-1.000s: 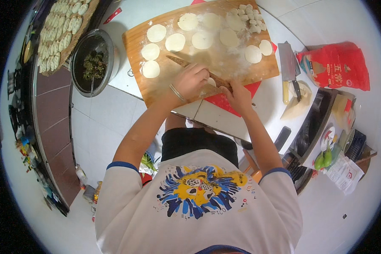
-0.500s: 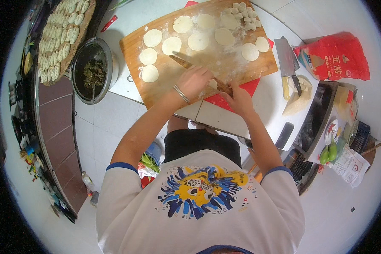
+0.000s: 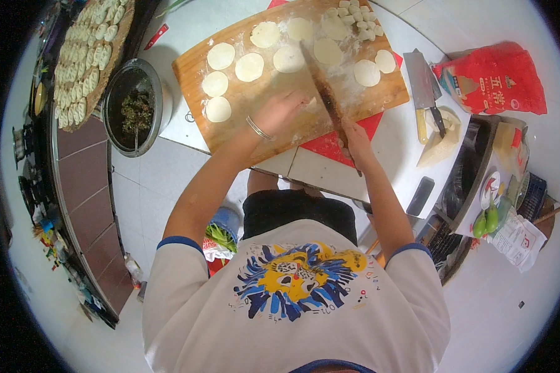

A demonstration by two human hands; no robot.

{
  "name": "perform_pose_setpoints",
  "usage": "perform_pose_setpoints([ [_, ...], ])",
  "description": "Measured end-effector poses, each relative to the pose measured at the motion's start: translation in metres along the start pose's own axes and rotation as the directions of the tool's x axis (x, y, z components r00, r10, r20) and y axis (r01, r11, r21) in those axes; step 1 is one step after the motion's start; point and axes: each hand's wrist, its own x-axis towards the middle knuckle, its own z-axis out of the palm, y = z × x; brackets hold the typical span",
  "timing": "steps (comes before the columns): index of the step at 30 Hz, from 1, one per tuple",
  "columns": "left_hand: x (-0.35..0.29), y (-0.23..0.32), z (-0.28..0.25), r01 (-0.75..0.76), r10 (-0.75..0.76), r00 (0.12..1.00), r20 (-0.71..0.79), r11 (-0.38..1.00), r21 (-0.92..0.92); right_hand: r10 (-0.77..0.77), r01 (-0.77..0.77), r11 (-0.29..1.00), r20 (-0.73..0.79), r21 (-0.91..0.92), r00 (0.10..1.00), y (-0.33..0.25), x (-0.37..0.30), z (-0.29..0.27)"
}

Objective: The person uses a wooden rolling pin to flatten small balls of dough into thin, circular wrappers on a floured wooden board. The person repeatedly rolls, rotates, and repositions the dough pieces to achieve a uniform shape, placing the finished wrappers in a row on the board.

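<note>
My right hand [image 3: 353, 140] is closed round the lower part of a long wooden rolling pin [image 3: 325, 90], which points up and away across the wooden board [image 3: 255, 127]. Smeared by motion, my left hand [image 3: 284, 113] is over the board, left of the pin. A small pale dough wrapper [image 3: 312, 101] shows at its fingertips, seemingly pinched; most of it is hidden. Several flat round dough wrappers [image 3: 249, 67] lie spread over the floured board. Small cut dough pieces [image 3: 359, 18] are clustered at its far right corner.
Left of the board stands a bowl of dark filling [image 3: 137, 115], with a tray of shaped dumplings [image 3: 84, 68] beyond it. A cleaver [image 3: 422, 81] and a black-handled knife [image 3: 440, 121] lie at right, near a red bag [image 3: 494, 78]. A phone [image 3: 420, 197] rests by the table edge.
The rolling pin has swung from lying under both hands to pointing away, held by my right hand alone. My left hand has come off it, and the small wrapper has left its spot under the pin.
</note>
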Motion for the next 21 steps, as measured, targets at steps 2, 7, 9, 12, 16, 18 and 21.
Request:
perform_pose_setpoints([
  [2,-0.004,-0.014,0.002,-0.161,0.167,0.986,0.001,0.951,0.264,-0.047,0.047,0.999,-0.059,0.010,0.997,-0.003,-0.001,-0.001],
  [7,-0.064,-0.007,0.028,-0.152,0.081,0.975,0.205,0.921,0.359,-0.114,0.110,0.993,-0.116,-0.033,0.987,-0.006,-0.003,-0.008],
  [9,-0.077,-0.003,0.034,-0.111,0.037,0.975,0.220,0.936,0.335,-0.150,0.140,0.987,-0.126,-0.084,0.981,-0.002,-0.002,-0.011],
  [12,-0.074,0.001,0.043,0.007,-0.020,0.999,0.036,0.939,0.345,-0.121,0.114,0.992,-0.122,-0.060,0.985,-0.002,-0.003,-0.011],
  [16,-0.039,-0.004,0.050,0.160,-0.209,0.976,0.055,0.871,0.465,-0.217,0.195,0.966,-0.124,-0.168,0.968,-0.002,0.002,-0.009],
  [18,-0.032,-0.010,0.056,0.202,-0.258,0.964,0.059,0.861,0.466,-0.276,0.251,0.946,-0.103,-0.205,0.956,0.003,0.008,-0.010],
  [21,-0.023,-0.012,0.054,0.230,-0.264,0.964,0.031,0.885,0.405,-0.298,0.274,0.941,-0.104,-0.198,0.949,0.005,0.012,-0.014],
])
